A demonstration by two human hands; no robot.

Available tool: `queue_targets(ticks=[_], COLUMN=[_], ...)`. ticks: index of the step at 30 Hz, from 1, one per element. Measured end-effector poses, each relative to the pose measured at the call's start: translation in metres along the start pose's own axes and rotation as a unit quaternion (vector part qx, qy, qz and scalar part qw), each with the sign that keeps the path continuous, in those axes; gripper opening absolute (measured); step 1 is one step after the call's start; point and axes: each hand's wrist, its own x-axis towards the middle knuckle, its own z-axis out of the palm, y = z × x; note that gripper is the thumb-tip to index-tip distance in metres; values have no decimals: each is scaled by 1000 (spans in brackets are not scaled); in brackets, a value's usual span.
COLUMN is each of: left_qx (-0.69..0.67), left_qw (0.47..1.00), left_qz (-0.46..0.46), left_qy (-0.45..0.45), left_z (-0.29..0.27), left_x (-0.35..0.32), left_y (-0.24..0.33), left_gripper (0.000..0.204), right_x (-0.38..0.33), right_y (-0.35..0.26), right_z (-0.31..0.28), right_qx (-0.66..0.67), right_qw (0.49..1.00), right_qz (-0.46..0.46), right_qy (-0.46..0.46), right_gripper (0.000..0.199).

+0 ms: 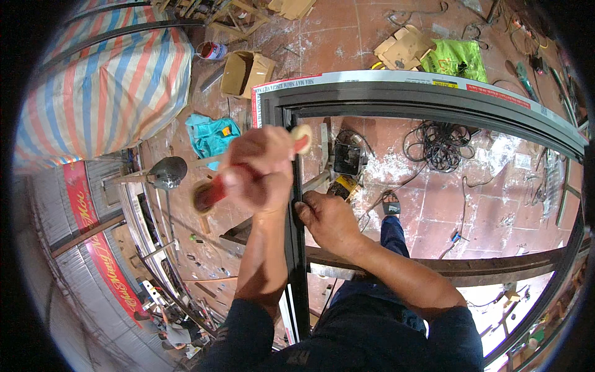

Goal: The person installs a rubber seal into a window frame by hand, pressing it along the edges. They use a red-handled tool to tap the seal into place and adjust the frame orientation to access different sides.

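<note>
My left hand, smeared by motion, is closed round a red tool just left of the frame's side bar. The tool has a dark end towards the lower left, and a pale end shows past my fingers; its kind cannot be made out. A dark grey metal window or door frame lies before me, with printed protective film along its far edge. On its left side bar rests my right hand, thumb on top and fingers bent over the inner edge, gripping it. Some of those fingers are hidden.
A rusty beam crosses under the frame. Coiled black cable and a black box-shaped thing lie on the tiled floor inside it. A cardboard box, turquoise cloth and large striped-sheet bundle are beyond, left. A person is at lower left.
</note>
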Motion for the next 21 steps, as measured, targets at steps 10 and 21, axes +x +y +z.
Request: queue_targets(ticks=[10, 21], left_qx=[69, -10], left_qw=[996, 999], left_qz=[14, -11], left_qy=[59, 48], left_z=[0, -7], left_x=[-7, 1], left_y=[9, -8], left_gripper=[65, 48], right_x=[1, -1], right_y=[-3, -3], right_z=[-2, -3], right_qx=[16, 28], right_qw=[1000, 999], right_qz=[13, 16], right_qy=[-8, -2], right_gripper=[30, 29])
